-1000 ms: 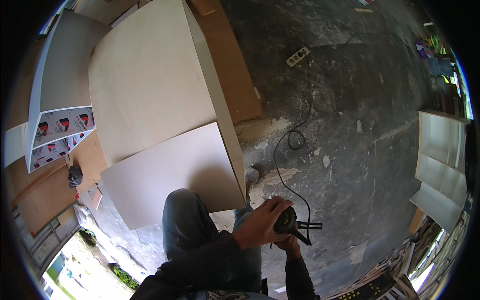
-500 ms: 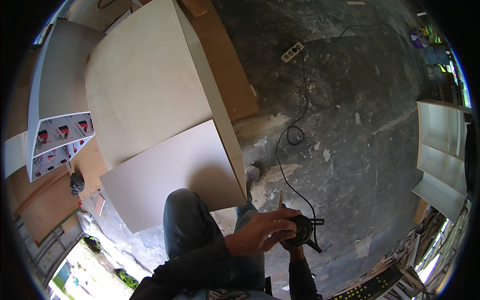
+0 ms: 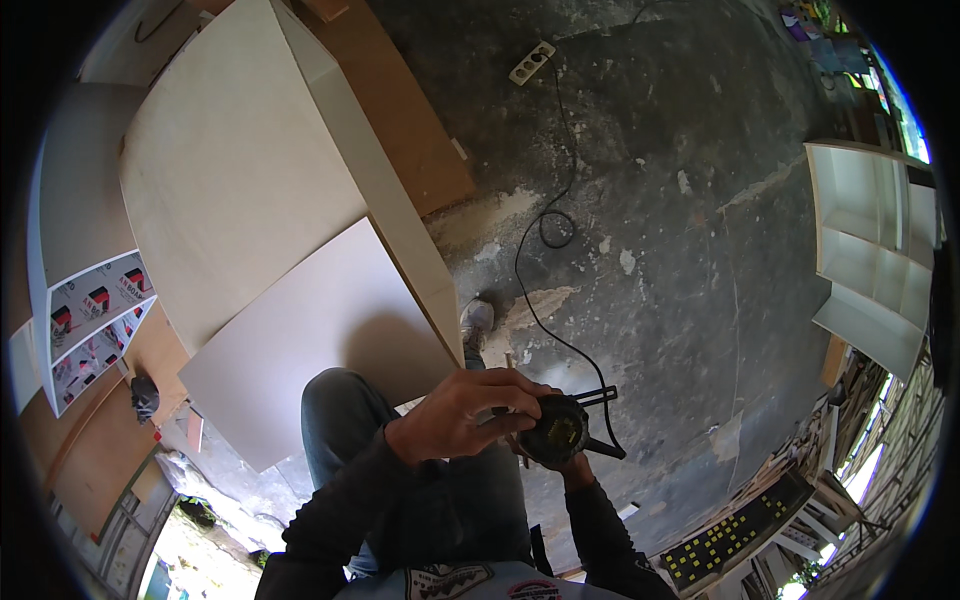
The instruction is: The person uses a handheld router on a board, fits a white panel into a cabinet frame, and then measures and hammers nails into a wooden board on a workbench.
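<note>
Steadying a black, round-bodied corded power tool (image 3: 556,432) at lower centre of frame, a person's left hand (image 3: 463,415) clamps fingers and thumb on its L edge; the right hand (image 3: 576,467) sits underneath, prob. bearing the wt., fingers mostly hidden, so can't tell how they close. A thin black cord (image 3: 530,308) loops over the grey concrete floor (image 3: 660,330) to a white rectangular power strip (image 3: 530,63), upper centre, slack likely giving reach. At centre L, a flat white panel (image 3: 300,345) overlaps a pale wooden box (image 3: 240,150).
</note>
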Action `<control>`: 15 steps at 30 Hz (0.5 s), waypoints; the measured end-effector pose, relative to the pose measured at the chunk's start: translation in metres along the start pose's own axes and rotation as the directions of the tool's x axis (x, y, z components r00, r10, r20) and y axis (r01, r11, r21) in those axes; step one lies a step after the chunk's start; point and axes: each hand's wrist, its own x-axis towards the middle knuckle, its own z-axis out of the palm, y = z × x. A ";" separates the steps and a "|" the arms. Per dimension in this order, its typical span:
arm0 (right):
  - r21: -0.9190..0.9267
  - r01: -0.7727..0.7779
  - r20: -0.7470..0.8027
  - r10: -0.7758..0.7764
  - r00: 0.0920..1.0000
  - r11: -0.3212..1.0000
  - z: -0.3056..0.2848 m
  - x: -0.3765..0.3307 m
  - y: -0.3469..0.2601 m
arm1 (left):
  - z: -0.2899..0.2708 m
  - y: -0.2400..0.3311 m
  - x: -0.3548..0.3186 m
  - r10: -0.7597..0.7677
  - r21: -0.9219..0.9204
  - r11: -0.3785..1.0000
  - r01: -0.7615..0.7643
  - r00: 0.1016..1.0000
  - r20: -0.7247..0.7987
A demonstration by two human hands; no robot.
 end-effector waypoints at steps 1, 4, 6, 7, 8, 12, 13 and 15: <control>0.021 -0.012 0.003 0.012 1.000 1.000 -0.001 0.000 0.000 | -0.005 0.001 0.001 0.012 0.045 0.999 -0.014 0.999 0.041; 0.089 -0.039 0.008 0.038 0.999 0.995 -0.004 0.004 -0.002 | -0.008 0.007 -0.001 0.054 0.205 0.976 -0.080 0.990 0.132; 0.134 -0.045 -0.007 0.046 0.999 0.990 -0.002 0.006 -0.008 | -0.006 0.008 -0.002 0.081 0.256 0.960 -0.116 0.987 0.142; 0.172 -0.061 -0.023 0.066 0.998 0.983 -0.001 0.004 -0.011 | -0.003 0.007 -0.003 0.096 0.253 0.959 -0.125 0.987 0.126; 0.224 -0.119 -0.004 0.124 0.992 0.967 0.001 0.004 -0.010 | 0.000 0.005 -0.005 0.111 0.250 0.959 -0.135 0.988 0.110; 0.286 -0.272 0.097 0.255 0.962 0.919 0.003 -0.009 0.005 | 0.005 -0.004 -0.016 0.060 0.253 0.966 -0.050 0.998 -0.030; 0.247 -0.239 0.117 0.216 0.969 0.939 0.001 -0.011 0.011 | 0.004 -0.007 -0.020 0.019 0.309 0.951 0.014 0.994 -0.105; 0.159 -0.112 0.148 0.089 0.985 0.981 0.004 -0.002 0.009 | -0.008 -0.006 -0.028 -0.107 0.424 0.876 0.229 0.950 -0.294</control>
